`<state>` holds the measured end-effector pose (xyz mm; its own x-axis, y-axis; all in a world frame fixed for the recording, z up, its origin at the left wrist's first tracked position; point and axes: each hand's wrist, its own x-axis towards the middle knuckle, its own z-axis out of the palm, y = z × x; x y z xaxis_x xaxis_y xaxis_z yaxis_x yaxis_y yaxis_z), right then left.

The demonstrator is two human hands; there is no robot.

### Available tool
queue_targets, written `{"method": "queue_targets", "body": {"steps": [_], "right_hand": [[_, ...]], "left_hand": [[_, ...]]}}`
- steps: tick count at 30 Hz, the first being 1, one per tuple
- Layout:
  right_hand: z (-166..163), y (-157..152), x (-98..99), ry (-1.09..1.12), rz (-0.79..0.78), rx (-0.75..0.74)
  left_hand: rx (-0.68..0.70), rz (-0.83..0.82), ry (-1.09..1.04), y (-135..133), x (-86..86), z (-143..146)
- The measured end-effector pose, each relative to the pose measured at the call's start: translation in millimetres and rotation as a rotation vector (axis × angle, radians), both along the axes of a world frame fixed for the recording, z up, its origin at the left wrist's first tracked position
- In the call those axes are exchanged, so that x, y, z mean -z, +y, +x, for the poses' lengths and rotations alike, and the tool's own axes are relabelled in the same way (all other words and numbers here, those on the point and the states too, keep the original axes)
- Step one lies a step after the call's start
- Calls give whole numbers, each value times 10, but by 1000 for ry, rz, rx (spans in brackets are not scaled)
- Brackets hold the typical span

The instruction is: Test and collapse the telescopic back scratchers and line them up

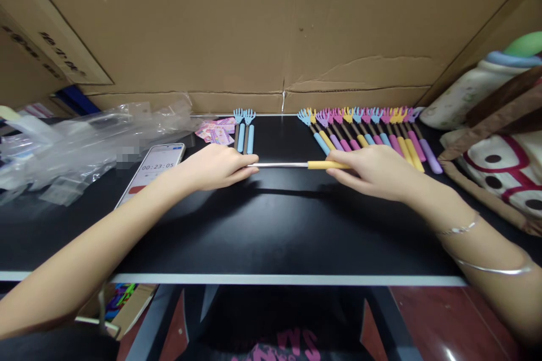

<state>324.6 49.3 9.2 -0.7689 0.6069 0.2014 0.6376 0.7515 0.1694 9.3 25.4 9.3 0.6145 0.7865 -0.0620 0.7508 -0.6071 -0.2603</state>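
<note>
Between my two hands a back scratcher [283,165] with a yellow handle and a thin metal rod is stretched out level above the black table. My left hand [218,166] pinches its left end, and the hand-shaped head is hidden by my fingers. Closed round the yellow handle at the other end is my right hand [368,172]. Just behind my left hand lie two blue back scratchers [250,138], side by side. A row of back scratchers [359,124] in blue, yellow, purple and pink lies behind my right hand, heads toward the cardboard wall.
Clear plastic bags [97,146] are heaped at the left, beside a phone [158,161] showing a timer. Small pink cards [218,131] lie near the back. A bottle [466,90] and a cloth bag [503,169] stand at the right. Cardboard [254,22] walls the back.
</note>
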Motion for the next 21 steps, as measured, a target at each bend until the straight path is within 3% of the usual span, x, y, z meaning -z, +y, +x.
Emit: {"method": "queue_targets", "body": {"steps": [21], "right_hand": [[-60,-24,-15,-32,-64,43]], "left_hand": [[2,-30,-33,27,50,-12]]}}
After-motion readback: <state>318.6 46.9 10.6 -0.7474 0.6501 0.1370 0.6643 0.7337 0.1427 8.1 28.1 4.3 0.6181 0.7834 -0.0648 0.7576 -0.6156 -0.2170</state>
